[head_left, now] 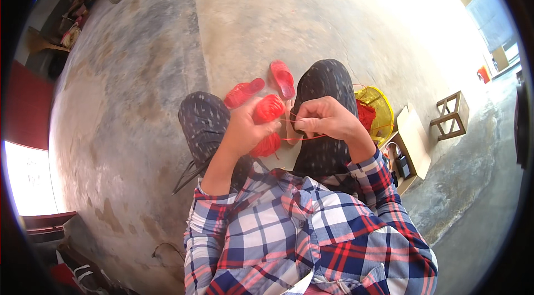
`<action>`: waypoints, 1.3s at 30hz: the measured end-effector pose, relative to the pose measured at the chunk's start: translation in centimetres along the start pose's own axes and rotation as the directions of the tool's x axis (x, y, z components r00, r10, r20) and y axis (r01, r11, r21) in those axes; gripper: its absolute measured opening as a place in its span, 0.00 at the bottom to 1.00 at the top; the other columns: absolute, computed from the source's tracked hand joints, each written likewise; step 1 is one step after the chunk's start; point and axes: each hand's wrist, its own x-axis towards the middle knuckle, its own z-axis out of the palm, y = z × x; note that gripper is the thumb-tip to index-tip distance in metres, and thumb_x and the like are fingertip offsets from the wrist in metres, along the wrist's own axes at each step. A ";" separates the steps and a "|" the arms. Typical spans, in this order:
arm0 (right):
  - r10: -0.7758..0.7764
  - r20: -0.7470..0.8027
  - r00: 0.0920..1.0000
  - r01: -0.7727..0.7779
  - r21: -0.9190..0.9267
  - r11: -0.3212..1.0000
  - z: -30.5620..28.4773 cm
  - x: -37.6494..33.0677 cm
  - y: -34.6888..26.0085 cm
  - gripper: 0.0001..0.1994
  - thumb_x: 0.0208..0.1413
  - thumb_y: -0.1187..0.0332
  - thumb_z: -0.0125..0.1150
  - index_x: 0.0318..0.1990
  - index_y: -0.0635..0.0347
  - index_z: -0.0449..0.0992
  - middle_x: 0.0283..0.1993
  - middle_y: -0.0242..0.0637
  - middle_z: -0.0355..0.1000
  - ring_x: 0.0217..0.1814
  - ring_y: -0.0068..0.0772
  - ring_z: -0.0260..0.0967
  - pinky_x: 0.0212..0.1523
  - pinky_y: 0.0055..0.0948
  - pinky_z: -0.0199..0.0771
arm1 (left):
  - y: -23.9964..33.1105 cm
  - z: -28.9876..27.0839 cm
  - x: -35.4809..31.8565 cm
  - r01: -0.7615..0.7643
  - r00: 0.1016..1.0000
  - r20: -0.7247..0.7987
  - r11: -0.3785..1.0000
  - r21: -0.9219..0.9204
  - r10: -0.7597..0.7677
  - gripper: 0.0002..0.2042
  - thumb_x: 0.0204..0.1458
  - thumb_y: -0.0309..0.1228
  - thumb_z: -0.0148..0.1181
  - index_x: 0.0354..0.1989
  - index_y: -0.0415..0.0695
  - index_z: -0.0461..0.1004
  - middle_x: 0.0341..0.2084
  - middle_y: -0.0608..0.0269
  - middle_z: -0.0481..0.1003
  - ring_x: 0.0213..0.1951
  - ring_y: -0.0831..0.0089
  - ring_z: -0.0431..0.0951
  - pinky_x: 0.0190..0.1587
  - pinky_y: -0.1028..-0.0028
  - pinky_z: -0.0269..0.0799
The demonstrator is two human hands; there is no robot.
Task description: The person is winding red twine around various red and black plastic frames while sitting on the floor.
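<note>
Red yarn ball sits up in the left hand, between the person's knees, with the fingers and thumb curled closed around its lower part. A second red bundle of yarn shows just on the near side of that hand; whether the two are joined is hidden. To the right, the right hand has its thumb and forefinger pinched together on a thin red strand that stretches across from the left hand. Another strand passes on the near side of the right hand.

Two red slippers lie on the concrete floor, far of the hands. Right of the right knee stands a yellow basket with red material inside, beside an open cardboard box; farther right is a wooden stool.
</note>
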 end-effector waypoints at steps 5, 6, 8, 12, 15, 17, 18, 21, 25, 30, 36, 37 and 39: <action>-0.220 -0.046 0.974 0.223 0.320 0.921 1.7 -0.1 1.4 0.09 0.56 0.65 0.66 0.31 0.60 0.75 0.28 0.26 0.70 0.28 0.17 0.67 0.30 0.17 0.69 | -1.1 0.4 0.0 0.135 0.985 -0.043 0.893 -0.429 -0.169 0.19 0.44 0.21 0.67 0.48 0.38 0.74 0.37 0.68 0.76 0.38 0.80 0.75 0.45 0.77 0.72; -0.307 -0.096 0.947 0.322 0.335 0.886 2.2 0.2 1.8 0.09 0.56 0.65 0.66 0.31 0.60 0.75 0.28 0.26 0.71 0.28 0.16 0.68 0.30 0.17 0.69 | -1.3 0.5 0.0 0.140 0.982 -0.048 0.869 -0.475 -0.184 0.20 0.44 0.21 0.68 0.48 0.39 0.74 0.37 0.69 0.76 0.37 0.80 0.75 0.44 0.77 0.71; -0.304 -0.187 0.934 0.355 0.393 0.848 2.9 0.5 2.6 0.08 0.57 0.64 0.65 0.33 0.58 0.75 0.28 0.28 0.72 0.27 0.17 0.67 0.27 0.18 0.69 | -1.5 0.7 -0.2 0.136 0.979 -0.061 0.847 -0.513 -0.194 0.20 0.44 0.21 0.68 0.48 0.39 0.74 0.37 0.69 0.76 0.37 0.80 0.75 0.44 0.77 0.71; 0.073 -0.315 0.946 0.120 0.551 0.825 2.8 1.8 3.8 0.07 0.58 0.66 0.60 0.31 0.56 0.71 0.22 0.26 0.66 0.20 0.19 0.63 0.18 0.18 0.62 | -1.6 0.6 -0.7 0.142 0.986 0.008 0.817 -0.559 -0.166 0.20 0.47 0.21 0.65 0.51 0.39 0.73 0.42 0.67 0.76 0.44 0.79 0.74 0.51 0.76 0.69; 0.166 -0.246 0.955 0.085 0.763 0.641 2.1 3.1 4.7 0.08 0.59 0.66 0.59 0.29 0.55 0.70 0.19 0.21 0.59 0.17 0.16 0.54 0.15 0.18 0.53 | -1.4 0.7 -1.2 0.124 0.992 0.099 0.845 -0.520 -0.084 0.22 0.48 0.24 0.65 0.53 0.39 0.71 0.45 0.66 0.74 0.46 0.78 0.73 0.51 0.74 0.69; 0.114 -0.189 0.975 0.082 0.789 0.609 2.1 3.7 5.1 0.09 0.58 0.67 0.60 0.28 0.53 0.68 0.18 0.18 0.53 0.15 0.13 0.46 0.14 0.19 0.43 | -1.0 0.9 -1.5 0.115 0.989 0.141 0.852 -0.512 -0.049 0.23 0.48 0.27 0.66 0.54 0.39 0.70 0.47 0.66 0.73 0.48 0.78 0.72 0.52 0.73 0.68; 0.129 -0.115 0.985 0.018 0.814 0.581 2.3 4.0 5.2 0.09 0.58 0.67 0.60 0.28 0.52 0.68 0.18 0.18 0.52 0.15 0.13 0.45 0.15 0.18 0.41 | -0.8 1.0 -1.6 0.112 0.984 0.177 0.858 -0.502 -0.025 0.24 0.49 0.30 0.67 0.55 0.39 0.69 0.48 0.66 0.72 0.49 0.77 0.71 0.52 0.72 0.68; 0.127 -0.013 0.992 -0.060 0.832 0.551 2.9 4.6 4.7 0.09 0.57 0.68 0.61 0.27 0.51 0.69 0.17 0.17 0.54 0.14 0.11 0.44 0.14 0.17 0.38 | -0.2 1.7 -1.9 0.036 0.992 0.124 0.930 -0.367 0.010 0.23 0.47 0.35 0.69 0.50 0.38 0.73 0.35 0.68 0.74 0.39 0.79 0.72 0.47 0.75 0.68; 0.115 -0.250 0.961 0.066 0.614 0.786 3.2 4.8 2.2 0.09 0.55 0.66 0.63 0.26 0.54 0.70 0.18 0.23 0.64 0.14 0.15 0.57 0.13 0.20 0.52 | 0.5 1.7 -1.9 -0.071 0.985 0.168 0.977 0.199 0.037 0.20 0.45 0.38 0.69 0.44 0.40 0.75 0.29 0.60 0.78 0.34 0.71 0.78 0.41 0.72 0.71; -0.561 -0.235 0.794 0.317 -0.627 0.712 6.2 2.5 0.9 0.07 0.51 0.68 0.63 0.28 0.58 0.71 0.21 0.40 0.71 0.24 0.43 0.72 0.23 0.35 0.70 | -0.7 2.2 -1.2 0.051 0.992 -0.120 0.810 0.585 0.024 0.18 0.42 0.39 0.69 0.38 0.41 0.75 0.25 0.46 0.77 0.32 0.50 0.79 0.34 0.65 0.73; -0.306 -0.335 0.891 0.075 -0.557 0.827 4.8 1.9 2.5 0.09 0.52 0.69 0.62 0.38 0.63 0.71 0.23 0.37 0.74 0.25 0.36 0.73 0.27 0.33 0.71 | -2.1 -0.2 -0.4 0.166 0.954 -0.114 0.802 -0.574 -0.279 0.18 0.46 0.26 0.64 0.48 0.39 0.74 0.38 0.67 0.76 0.39 0.77 0.74 0.45 0.76 0.70; -0.334 -0.289 0.897 0.128 -0.555 0.822 4.3 1.9 2.9 0.09 0.52 0.69 0.62 0.38 0.63 0.71 0.23 0.37 0.74 0.25 0.36 0.73 0.27 0.33 0.71 | -2.1 -0.4 -0.6 0.166 0.947 -0.134 0.802 -0.573 -0.292 0.18 0.46 0.26 0.64 0.48 0.39 0.74 0.38 0.67 0.76 0.39 0.77 0.74 0.45 0.76 0.70; -0.186 -0.202 0.962 0.121 -0.297 0.947 3.6 2.0 3.5 0.08 0.54 0.69 0.63 0.33 0.64 0.73 0.23 0.32 0.72 0.25 0.25 0.70 0.27 0.30 0.70 | -2.0 -0.6 -0.9 0.165 0.962 -0.060 0.740 -0.652 -0.268 0.18 0.45 0.23 0.62 0.48 0.39 0.74 0.37 0.67 0.76 0.37 0.76 0.75 0.46 0.75 0.70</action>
